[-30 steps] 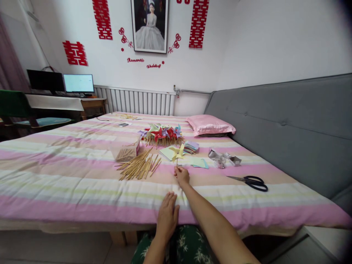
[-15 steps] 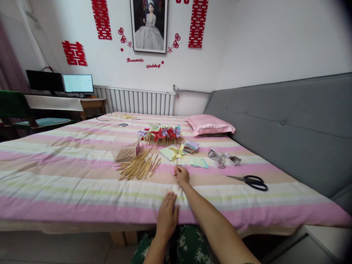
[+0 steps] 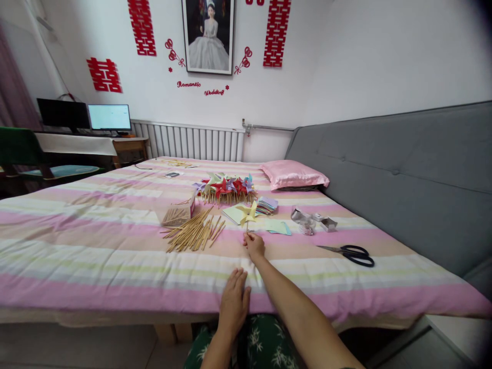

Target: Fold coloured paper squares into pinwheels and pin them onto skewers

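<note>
The right hand (image 3: pixel 254 245) reaches out over the pink, cream and green striped bedsheet (image 3: pixel 96 246) and pinches the thin wooden stick of a pale yellow paper pinwheel (image 3: pixel 248 212) between thumb and fingertips, holding it upright so that its folded vanes stand above the knuckles. The left hand (image 3: pixel 233 301) lies palm down near the front edge of the bed, fingers loosely spread and flat on the sheet, holding nothing. Just to the left of the pinwheel lies a loose heap of bare wooden sticks (image 3: pixel 196 231), with a small clear box of more sticks (image 3: pixel 177 214) touching its far end. Behind the pinwheel sit pale green and blue paper squares (image 3: pixel 273 225) and a small stack of coloured paper (image 3: pixel 266 205), and further back a pile of finished red, blue and purple pinwheels (image 3: pixel 226 186). To the right, well apart from the hand, lie black-handled scissors (image 3: pixel 350 253), and near them some small clear plastic containers (image 3: pixel 307 220). A pink satin pillow (image 3: pixel 293 175) rests by the grey padded headboard (image 3: pixel 403 174).
</note>
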`<state>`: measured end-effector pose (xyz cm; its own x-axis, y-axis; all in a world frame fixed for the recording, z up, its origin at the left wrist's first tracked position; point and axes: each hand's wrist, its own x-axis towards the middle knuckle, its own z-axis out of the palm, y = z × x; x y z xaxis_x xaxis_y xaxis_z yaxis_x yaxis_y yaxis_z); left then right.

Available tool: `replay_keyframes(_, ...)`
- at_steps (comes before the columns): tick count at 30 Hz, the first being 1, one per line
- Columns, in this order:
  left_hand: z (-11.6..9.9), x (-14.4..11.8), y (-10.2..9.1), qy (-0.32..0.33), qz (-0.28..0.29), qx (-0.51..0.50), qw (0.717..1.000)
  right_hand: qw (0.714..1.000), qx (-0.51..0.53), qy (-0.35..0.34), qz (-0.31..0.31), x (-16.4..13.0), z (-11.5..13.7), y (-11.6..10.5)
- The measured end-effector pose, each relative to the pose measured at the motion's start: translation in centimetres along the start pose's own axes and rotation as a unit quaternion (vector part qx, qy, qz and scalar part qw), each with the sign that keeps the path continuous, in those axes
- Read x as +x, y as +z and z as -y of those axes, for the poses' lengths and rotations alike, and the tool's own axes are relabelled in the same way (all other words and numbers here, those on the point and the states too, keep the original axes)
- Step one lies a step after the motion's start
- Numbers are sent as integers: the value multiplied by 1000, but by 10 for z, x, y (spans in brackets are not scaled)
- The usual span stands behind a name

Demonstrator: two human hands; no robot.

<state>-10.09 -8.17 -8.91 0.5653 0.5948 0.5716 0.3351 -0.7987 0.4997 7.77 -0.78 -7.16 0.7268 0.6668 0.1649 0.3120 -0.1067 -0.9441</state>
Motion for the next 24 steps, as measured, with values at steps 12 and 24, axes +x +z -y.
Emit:
replay_keyframes(12,-1,0,-1,-1,5,3,1000,1000,2,5,0,1,-1,1)
replay_keyframes(24,-1,0,-1,-3,9,5,1000,1000,4,7,-1,2,-3,1)
